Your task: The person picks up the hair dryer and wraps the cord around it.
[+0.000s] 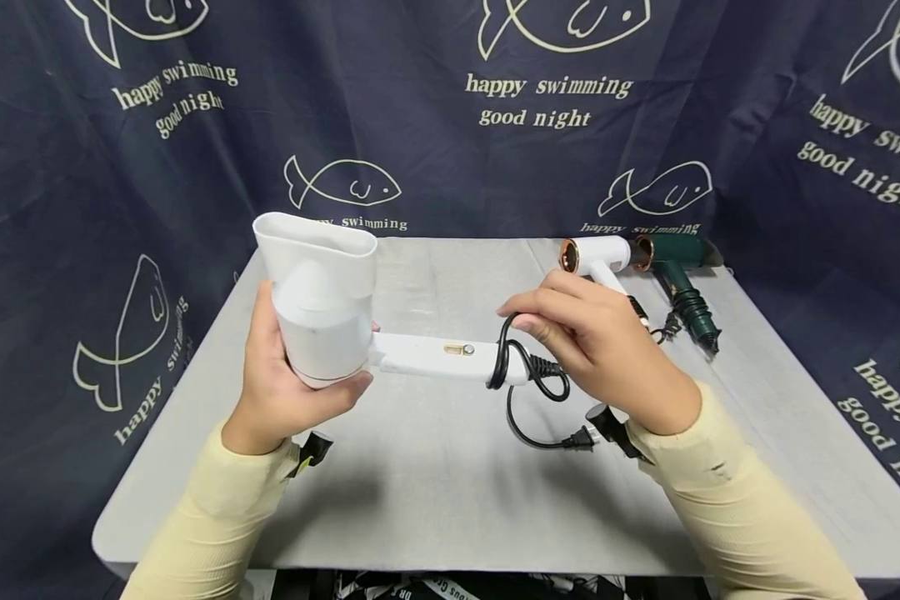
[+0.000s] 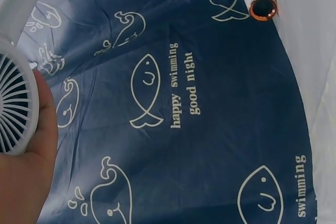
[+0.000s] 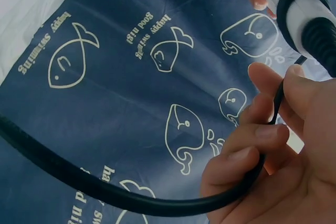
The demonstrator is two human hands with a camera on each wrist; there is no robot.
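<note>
A white hair dryer (image 1: 322, 317) is held above the table by my left hand (image 1: 288, 375), which grips its barrel with the flat nozzle pointing up. Its handle (image 1: 435, 354) stretches right, with a small button on it. In the left wrist view the round slotted grille (image 2: 13, 103) shows beside that hand. Black cord (image 1: 499, 358) loops around the handle's end. My right hand (image 1: 592, 342) pinches the cord between thumb and fingers; in the right wrist view the cord (image 3: 157, 205) runs across the fingers. The plug (image 1: 581, 439) hangs below on a short length of cord.
On the back right of the grey-white table (image 1: 435, 500) lie a second white hair dryer (image 1: 600, 250) with a copper-coloured rim and a dark green one (image 1: 678, 258). A dark blue curtain (image 1: 450, 125) with fish prints hangs behind the table.
</note>
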